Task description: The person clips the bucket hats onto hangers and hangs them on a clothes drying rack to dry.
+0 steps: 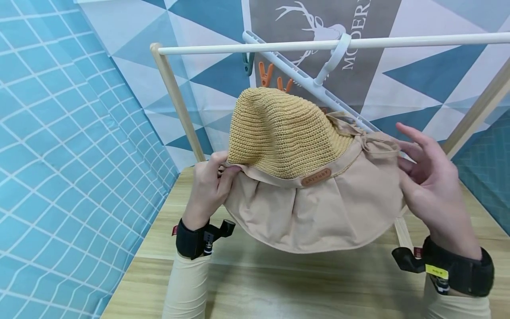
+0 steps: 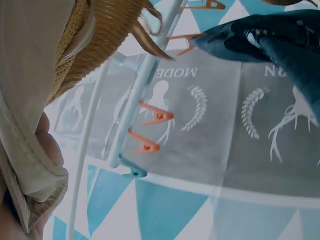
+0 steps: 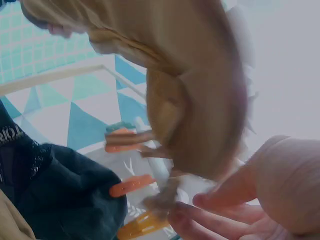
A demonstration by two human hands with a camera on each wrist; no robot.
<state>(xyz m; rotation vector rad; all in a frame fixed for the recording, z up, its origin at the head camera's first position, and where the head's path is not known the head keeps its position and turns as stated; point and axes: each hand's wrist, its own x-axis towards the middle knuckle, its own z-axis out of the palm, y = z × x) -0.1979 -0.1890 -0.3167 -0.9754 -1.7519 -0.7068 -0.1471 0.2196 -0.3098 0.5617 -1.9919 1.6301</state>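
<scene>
A sun hat with a yellow knitted crown (image 1: 279,133) and a wide beige brim (image 1: 311,217) is held up above the table, its brown label facing me. My left hand (image 1: 211,186) pinches the brim's left end near the crown seam, thumb in front. At the right end, my right hand (image 1: 434,177) is at the brim's edge, index finger raised and the others loosely bent. A beige ribbon bow (image 1: 378,146) sits beside its fingertips. Behind the hat a light blue hanger (image 1: 307,82) hangs slanted, with orange clips (image 1: 265,74) and a green clip (image 1: 248,63) on it.
The hanger hooks over a white rail (image 1: 255,47) on wooden posts (image 1: 179,102). Dark blue cloth (image 2: 270,40) hangs beside an orange clip in the left wrist view. A wooden table (image 1: 247,283) lies below, with blue tiled-pattern sheeting (image 1: 59,155) to the left.
</scene>
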